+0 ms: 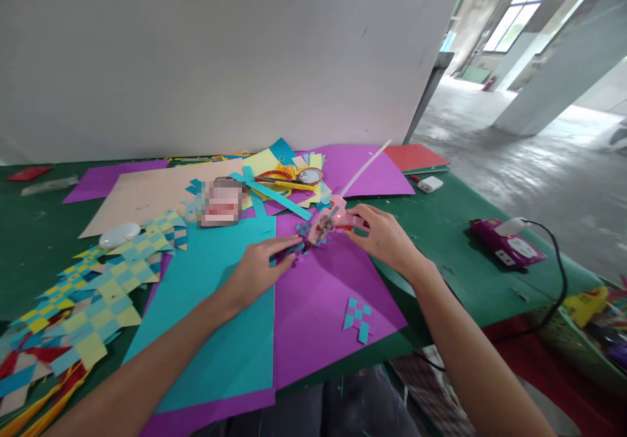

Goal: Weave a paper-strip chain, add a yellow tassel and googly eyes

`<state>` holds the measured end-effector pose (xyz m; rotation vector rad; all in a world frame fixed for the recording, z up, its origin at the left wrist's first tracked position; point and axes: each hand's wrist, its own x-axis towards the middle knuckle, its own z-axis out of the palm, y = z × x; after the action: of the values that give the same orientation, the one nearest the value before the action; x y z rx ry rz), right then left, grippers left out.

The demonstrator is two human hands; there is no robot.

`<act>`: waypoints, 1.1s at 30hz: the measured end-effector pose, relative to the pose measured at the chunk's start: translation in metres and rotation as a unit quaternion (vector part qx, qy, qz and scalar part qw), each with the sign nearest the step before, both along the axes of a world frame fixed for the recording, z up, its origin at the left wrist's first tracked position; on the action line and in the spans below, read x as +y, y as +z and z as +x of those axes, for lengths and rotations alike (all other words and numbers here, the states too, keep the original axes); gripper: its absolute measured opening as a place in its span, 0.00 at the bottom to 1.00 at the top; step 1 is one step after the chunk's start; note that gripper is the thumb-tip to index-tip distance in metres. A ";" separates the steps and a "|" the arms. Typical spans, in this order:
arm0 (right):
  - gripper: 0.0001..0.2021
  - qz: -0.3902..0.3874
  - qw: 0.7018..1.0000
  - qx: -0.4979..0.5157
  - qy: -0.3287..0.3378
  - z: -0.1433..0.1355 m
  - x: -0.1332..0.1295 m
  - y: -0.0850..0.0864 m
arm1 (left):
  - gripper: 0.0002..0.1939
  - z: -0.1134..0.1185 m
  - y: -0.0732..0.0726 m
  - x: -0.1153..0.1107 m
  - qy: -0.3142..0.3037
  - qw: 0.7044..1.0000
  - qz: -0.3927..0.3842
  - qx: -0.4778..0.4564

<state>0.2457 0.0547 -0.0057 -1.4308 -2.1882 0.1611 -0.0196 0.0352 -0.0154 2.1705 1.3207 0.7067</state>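
Clock centre: all bearings taken from the glue gun (324, 224), which sits over the purple sheet (318, 332), on the table (416, 221).
Right hand (385, 236): at 3 o'clock, fingers wrapped round the gun's handle, grasping it.
Left hand (259, 266): at 8 o'clock, forefinger and thumb at the checked piece (302, 228); cannot tell whether they pinch it.
Checked piece: teal and purple, beneath the gun, partly hidden by it.
Nozzle: aimed towards 7 o'clock, down at the piece.
Glue stick (367, 167): translucent, sticking out of the gun's rear towards 1 o'clock.
Second piece (357, 318): 5 o'clock, flat on the purple sheet, well apart from both hands.
Teal sheet (220, 319): 8 o'clock, beneath the left forearm.
Teal strips (281, 196): 10 o'clock, crossing each other.
Woven pile (102, 287): between 8 and 9 o'clock, mostly yellow and pale blue.
Power strip (507, 246): 3 o'clock, purple, with a white plug inserted.
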 end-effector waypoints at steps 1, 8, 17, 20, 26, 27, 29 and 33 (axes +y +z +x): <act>0.12 0.001 1.000 0.002 0.000 0.000 0.000 0.000 | 0.19 0.000 -0.001 0.000 0.000 1.000 0.001 -0.001; 0.12 0.002 1.000 0.010 0.011 0.000 0.000 -0.001 | 0.18 0.001 0.000 0.000 0.003 1.000 0.006 -0.003; 0.11 0.002 1.000 0.009 0.007 0.000 0.000 -0.002 | 0.19 0.001 0.000 0.000 0.005 1.000 -0.007 0.000; 0.12 0.005 1.000 0.012 0.011 -0.001 0.001 -0.003 | 0.19 0.001 -0.002 0.002 0.003 1.000 -0.009 -0.001; 0.10 0.008 0.999 0.015 0.033 -0.001 0.000 -0.002 | 0.20 0.000 -0.003 0.001 0.002 1.000 -0.013 0.000; 0.10 0.007 0.999 0.014 0.040 -0.002 -0.001 -0.002 | 0.20 0.000 -0.002 0.001 0.002 1.000 -0.012 0.000; 0.10 0.010 0.999 0.014 0.044 -0.002 -0.001 -0.001 | 0.20 -0.001 -0.002 0.001 0.002 1.000 -0.011 -0.002; 0.11 0.023 0.999 0.014 0.038 -0.001 -0.001 -0.002 | 0.20 -0.001 -0.002 0.002 0.003 1.000 -0.012 -0.003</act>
<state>0.2443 0.0541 -0.0073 -1.3139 -2.2090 0.1554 -0.0204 0.0367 -0.0173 2.1450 1.3254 0.6955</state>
